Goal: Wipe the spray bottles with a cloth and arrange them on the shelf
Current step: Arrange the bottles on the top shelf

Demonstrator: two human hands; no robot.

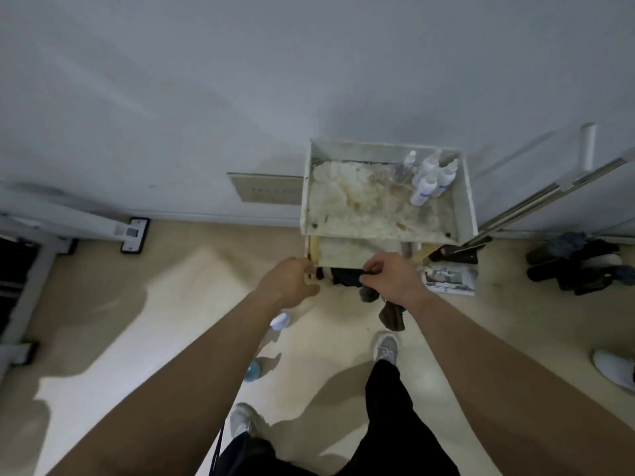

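a dark cloth (pixel 369 293) is pinched in the curled fingers of the right hand (pixel 391 276) and hangs before the shelf (pixel 305 201); nothing is held by the left hand (pixel 288 283), its fingers loosely spread by the front leg. four spray bottles (pixel 429 176) are clustered in the top tray's far right corner, where neighbours could be toppled by a careless reach. a bottle on the floor (pixel 280 321) under the left forearm could be kicked.

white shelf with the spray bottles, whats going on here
A person stands over a stained white tray-topped shelf. Their right hand pinches a dark grey cloth just in front of it, while the empty left hand reaches toward the shelf's front left corner. A cluster of white plastic spray bottles stands in the tray's back right corner.
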